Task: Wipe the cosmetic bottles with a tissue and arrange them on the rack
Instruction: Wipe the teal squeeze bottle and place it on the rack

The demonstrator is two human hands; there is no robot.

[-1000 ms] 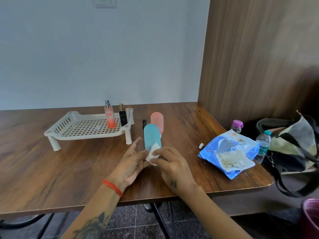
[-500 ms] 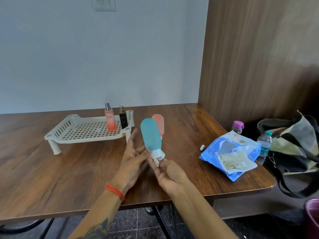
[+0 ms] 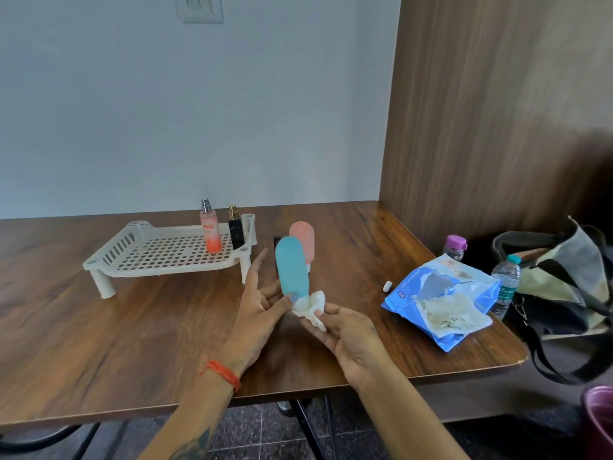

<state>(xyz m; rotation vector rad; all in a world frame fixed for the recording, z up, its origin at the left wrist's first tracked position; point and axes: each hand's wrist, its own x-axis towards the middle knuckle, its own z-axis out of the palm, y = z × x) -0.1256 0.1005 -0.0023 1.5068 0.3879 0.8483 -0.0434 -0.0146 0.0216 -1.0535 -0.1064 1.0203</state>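
Seeing wooden tabletop (image 3: 99,343) against white wall | left hand (image 3: 262,313) gripping teal bottle (image 3: 292,267) | right hand (image 3: 345,333) pinching tissue (image 3: 311,307)

Water bottle (image 3: 505,285), purple-capped bottle (image 3: 454,247) and bag (image 3: 564,287) at table's (image 3: 99,343) right edge.

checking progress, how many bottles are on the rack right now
2: an orange spray bottle and a black bottle, side by side at the right end of the rack. None appear hidden.
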